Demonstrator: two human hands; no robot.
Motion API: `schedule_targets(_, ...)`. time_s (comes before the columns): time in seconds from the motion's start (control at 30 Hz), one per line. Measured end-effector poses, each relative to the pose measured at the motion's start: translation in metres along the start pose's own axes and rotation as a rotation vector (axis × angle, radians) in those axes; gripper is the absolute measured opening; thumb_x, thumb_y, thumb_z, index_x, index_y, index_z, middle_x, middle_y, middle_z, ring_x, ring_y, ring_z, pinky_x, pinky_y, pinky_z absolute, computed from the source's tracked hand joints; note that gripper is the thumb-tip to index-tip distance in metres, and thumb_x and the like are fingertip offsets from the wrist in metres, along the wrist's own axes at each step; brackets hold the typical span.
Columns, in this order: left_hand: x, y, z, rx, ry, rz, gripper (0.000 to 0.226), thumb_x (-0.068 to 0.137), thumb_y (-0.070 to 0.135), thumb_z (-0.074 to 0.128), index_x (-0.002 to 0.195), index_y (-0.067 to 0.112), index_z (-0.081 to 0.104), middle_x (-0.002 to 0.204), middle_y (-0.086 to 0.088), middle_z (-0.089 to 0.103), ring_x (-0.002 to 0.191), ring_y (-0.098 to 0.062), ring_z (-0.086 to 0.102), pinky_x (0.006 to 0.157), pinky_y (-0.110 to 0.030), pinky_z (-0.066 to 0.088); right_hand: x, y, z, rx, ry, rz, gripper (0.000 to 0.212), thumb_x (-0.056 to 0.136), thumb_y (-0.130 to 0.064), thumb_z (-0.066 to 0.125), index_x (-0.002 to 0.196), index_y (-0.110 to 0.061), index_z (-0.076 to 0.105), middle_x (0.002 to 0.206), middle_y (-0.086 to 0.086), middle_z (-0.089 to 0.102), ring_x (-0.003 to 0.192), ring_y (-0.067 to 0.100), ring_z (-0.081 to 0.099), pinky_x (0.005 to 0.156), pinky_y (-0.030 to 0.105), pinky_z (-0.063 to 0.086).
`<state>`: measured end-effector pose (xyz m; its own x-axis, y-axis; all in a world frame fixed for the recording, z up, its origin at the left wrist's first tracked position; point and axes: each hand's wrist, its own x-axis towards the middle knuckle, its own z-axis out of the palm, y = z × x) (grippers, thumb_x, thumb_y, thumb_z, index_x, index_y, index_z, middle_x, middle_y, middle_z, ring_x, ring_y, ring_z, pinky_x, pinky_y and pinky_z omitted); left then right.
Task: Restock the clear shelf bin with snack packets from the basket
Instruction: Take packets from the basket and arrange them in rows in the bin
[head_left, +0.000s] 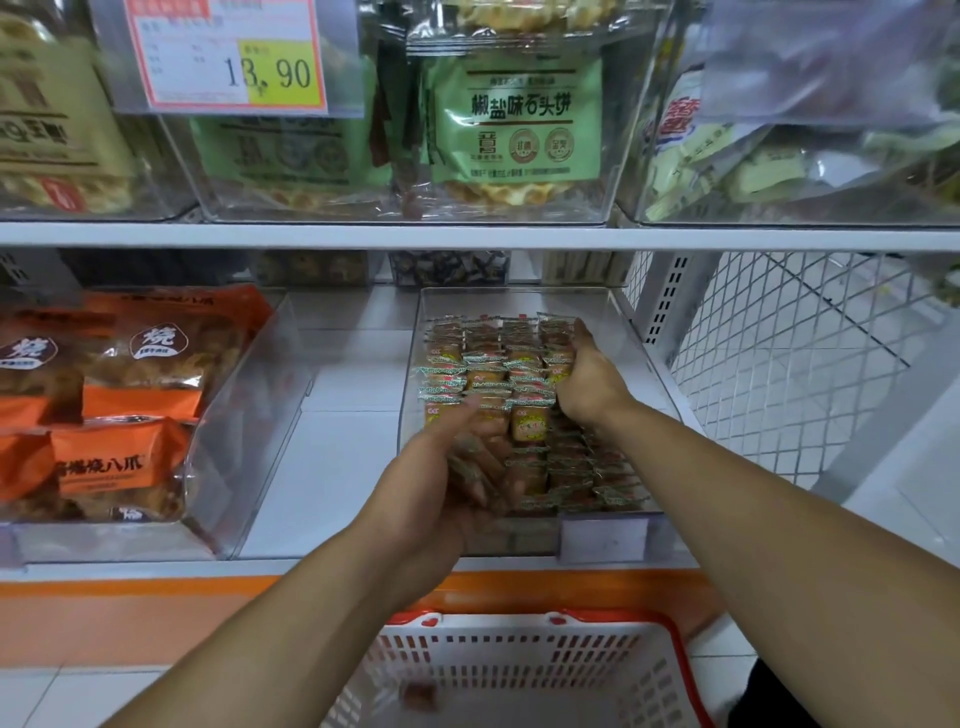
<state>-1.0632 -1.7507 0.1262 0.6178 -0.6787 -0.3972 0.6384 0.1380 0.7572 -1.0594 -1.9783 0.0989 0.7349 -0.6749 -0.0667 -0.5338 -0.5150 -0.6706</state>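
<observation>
Nearest me, the white slotted plastic basket (524, 670) with its red rim sat just below the shelf edge, and I could see only one small packet (420, 696) low inside it, blurred. Above its rim ran the orange front strip of the shelf (156, 597), and both my forearms reached over that edge into the clear shelf bin (519, 301). My left hand (431, 499) was at the bin's front left, its fingers curled around a bunch of snack packets (470, 462); motion blur hid how many. My right hand (587, 379) was deeper in, against the bin's right side, its fingers bent down over the upright packets of the far rows (493, 364) and touching them; I could not tell whether it pinched any. The bin's walls were smooth, transparent and straight, with a blank label holder (602, 540) on the front lip. The small packets were crinkly, with green and red printed edges, and they nearly filled the bin. To the left lay a strip of bare white shelf (332, 457), then another clear bin holding glossy orange bags (114, 457). To the right stood white wire mesh (779, 353). On the shelf above, clear bins held green bags (519, 124) behind a price tag (228, 57).
</observation>
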Motion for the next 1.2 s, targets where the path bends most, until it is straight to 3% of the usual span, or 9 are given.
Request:
schedule_targets(0.1, -0.003, 0.005, -0.002, -0.177, -0.036, -0.053, 0.05, 0.094, 0.045, 0.059, 0.082, 0.002, 0.082, 0.086, -0.021, 0.076, 0.074, -0.033, 0.076, 0.073, -0.043, 0.064, -0.014, -0.013, -0.015, 0.037, 0.204, -0.091, 0.079, 0.091, 0.009, 0.054, 0.159, -0.018, 0.024, 0.154, 0.01, 0.04, 0.103, 0.019, 0.059, 0.079, 0.027, 0.046)
schedule_targets(0.2, -0.009, 0.01, -0.004, -0.238, -0.036, -0.054, 0.051, 0.097, 0.039, 0.052, 0.098, -0.003, 0.079, 0.098, -0.026, 0.075, 0.087, -0.039, 0.075, 0.082, -0.048, 0.062, -0.043, -0.033, -0.023, 0.246, 0.377, -0.34, 0.043, 0.096, -0.006, 0.056, 0.136, -0.022, 0.056, 0.123, -0.005, 0.059, 0.085, -0.003, 0.062, 0.073, 0.014, 0.048)
schedule_targets(0.27, -0.013, 0.013, -0.005, -0.248, -0.019, -0.035, 0.049, 0.1, 0.037, 0.047, 0.12, -0.001, 0.07, 0.103, -0.023, 0.075, 0.1, -0.037, 0.07, 0.093, -0.049, 0.059, -0.078, -0.045, -0.022, 0.361, 0.262, -0.548, 0.021, 0.097, -0.037, 0.061, 0.117, -0.033, 0.065, 0.108, -0.021, 0.065, 0.094, -0.005, 0.062, 0.079, 0.016, 0.049)
schedule_targets(0.37, -0.017, 0.016, -0.006, -0.221, -0.042, -0.013, 0.053, 0.101, 0.036, 0.039, 0.128, 0.0, 0.065, 0.11, -0.021, 0.074, 0.096, -0.031, 0.072, 0.09, -0.043, 0.06, -0.132, -0.049, -0.013, 0.147, 0.061, -0.728, 0.052, 0.079, -0.069, 0.066, 0.123, -0.042, 0.057, 0.114, -0.025, 0.059, 0.112, -0.001, 0.056, 0.091, 0.021, 0.046)
schedule_targets(0.47, -0.019, 0.013, -0.007, -0.179, -0.075, -0.032, 0.059, 0.103, 0.044, 0.036, 0.122, -0.003, 0.067, 0.11, -0.024, 0.074, 0.09, -0.031, 0.076, 0.072, -0.037, 0.062, -0.153, -0.043, 0.001, 0.065, -0.002, -0.638, 0.061, 0.074, -0.054, 0.074, 0.13, -0.046, 0.05, 0.117, -0.027, 0.059, 0.11, -0.004, 0.056, 0.096, 0.025, 0.05)
schedule_targets(0.67, -0.025, 0.005, -0.018, 0.193, -0.07, 0.135, 0.048, 0.104, 0.048, 0.042, 0.104, 0.019, 0.081, 0.109, -0.012, 0.077, 0.101, -0.026, 0.074, 0.094, -0.045, 0.058, -0.139, -0.037, -0.01, 0.654, -0.199, -0.302, 0.025, 0.094, -0.019, 0.069, 0.115, -0.031, 0.062, 0.1, -0.014, 0.078, 0.092, 0.002, 0.073, 0.073, 0.013, 0.052)
schedule_targets(0.9, -0.03, 0.004, -0.024, 0.359, 0.005, 0.276, 0.032, 0.106, 0.024, 0.049, 0.102, 0.03, 0.08, 0.104, -0.005, 0.079, 0.096, -0.018, 0.076, 0.07, -0.022, 0.059, -0.139, -0.036, -0.018, 0.765, -0.204, -0.234, 0.023, 0.097, -0.019, 0.066, 0.118, -0.026, 0.061, 0.101, -0.001, 0.079, 0.091, 0.013, 0.075, 0.075, 0.024, 0.055)
schedule_targets(1.1, -0.033, 0.005, -0.022, 0.318, 0.033, 0.32, 0.026, 0.105, 0.021, 0.052, 0.107, 0.019, 0.078, 0.104, -0.006, 0.079, 0.097, -0.02, 0.076, 0.071, -0.022, 0.06, -0.14, -0.037, -0.023, 0.839, -0.206, -0.244, 0.025, 0.095, -0.014, 0.067, 0.118, -0.023, 0.063, 0.099, 0.001, 0.078, 0.088, 0.013, 0.073, 0.065, 0.018, 0.052)
schedule_targets(1.2, -0.032, 0.004, -0.022, 0.325, 0.066, 0.453, 0.022, 0.1, 0.005, 0.058, 0.107, 0.018, 0.073, 0.108, -0.008, 0.077, 0.106, -0.03, 0.071, 0.091, -0.038, 0.059, -0.139, -0.035, -0.025, 0.887, -0.269, -0.223, 0.026, 0.089, -0.008, 0.072, 0.11, -0.021, 0.065, 0.101, 0.003, 0.077, 0.09, 0.016, 0.071, 0.07, 0.023, 0.052)
